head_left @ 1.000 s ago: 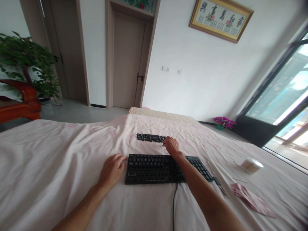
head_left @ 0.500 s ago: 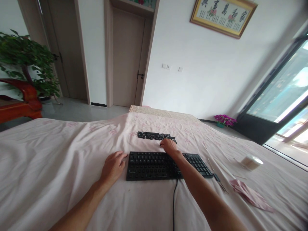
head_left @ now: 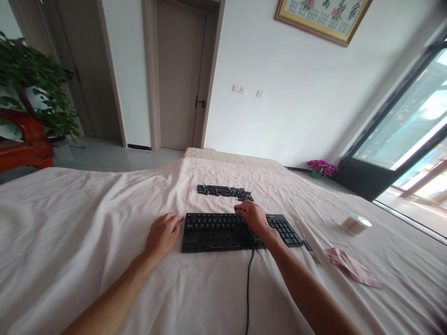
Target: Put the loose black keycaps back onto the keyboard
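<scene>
A black keyboard [head_left: 216, 232] lies across the cloth in front of me; its lower rows lack their caps, while the upper rows and the number pad have theirs. Beyond it, loose black keycaps [head_left: 220, 190] lie in a rough band. My right hand [head_left: 253, 215] is above the keyboard's back edge, thumb and fingers pinched on a small black keycap [head_left: 237, 209]. At the keyboard's left edge my left hand [head_left: 164, 231] rests on the cloth, fingers loosely stretched out and holding nothing.
A black cable [head_left: 248, 288] runs from the keyboard towards me. To the right lie a small dark-handled tool [head_left: 308, 245], a pink cloth [head_left: 352, 267] and a white round container [head_left: 358, 224]. The pale flowered cloth [head_left: 104, 223] is wrinkled.
My right hand has drawn back from the loose keycaps towards the keyboard, with a keycap in its fingertips. The left hand stays beside the keyboard. The view has shifted slightly.
</scene>
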Demonstrator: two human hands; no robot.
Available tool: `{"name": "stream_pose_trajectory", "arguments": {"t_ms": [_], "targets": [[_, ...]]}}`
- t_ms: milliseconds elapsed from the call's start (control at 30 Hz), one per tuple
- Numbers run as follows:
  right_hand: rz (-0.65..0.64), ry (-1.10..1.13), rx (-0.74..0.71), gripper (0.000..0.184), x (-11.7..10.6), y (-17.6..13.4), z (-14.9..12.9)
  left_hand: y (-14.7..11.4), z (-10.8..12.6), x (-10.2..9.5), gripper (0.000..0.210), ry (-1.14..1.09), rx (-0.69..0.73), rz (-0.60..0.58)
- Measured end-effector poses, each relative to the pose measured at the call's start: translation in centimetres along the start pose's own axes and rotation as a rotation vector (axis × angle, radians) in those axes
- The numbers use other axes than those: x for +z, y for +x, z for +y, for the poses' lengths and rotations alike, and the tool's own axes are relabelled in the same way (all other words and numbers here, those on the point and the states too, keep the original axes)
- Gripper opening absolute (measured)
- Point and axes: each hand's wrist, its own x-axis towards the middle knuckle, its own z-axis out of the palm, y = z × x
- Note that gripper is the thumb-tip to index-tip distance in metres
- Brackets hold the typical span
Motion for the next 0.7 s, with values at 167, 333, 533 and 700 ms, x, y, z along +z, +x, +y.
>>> {"name": "stream_pose_trajectory", "arguments": {"t_ms": [167, 333, 533, 700], "targets": [[0.002, 0.027, -0.072, 0.025, -0.3, -4.2, 0.2, 0.0, -0.2, 0.1, 0.037, 0.011, 0.006, -0.006], [-0.008, -0.038, -0.103, 0.024, -0.2, -5.9, -0.2, 0.0, -0.2, 0.1, 0.037, 0.001, 0.01, 0.0], [-0.035, -0.126, -0.131, 0.024, -0.5, -6.1, -1.2, 0.0, -0.1, 0.0, 0.037, -0.002, 0.008, 0.008], [-0.015, -0.203, -0.186, 0.025, -0.5, -6.2, -1.4, 0.0, -0.2, 0.2, 0.037, -0.006, -0.008, 0.007]]}}
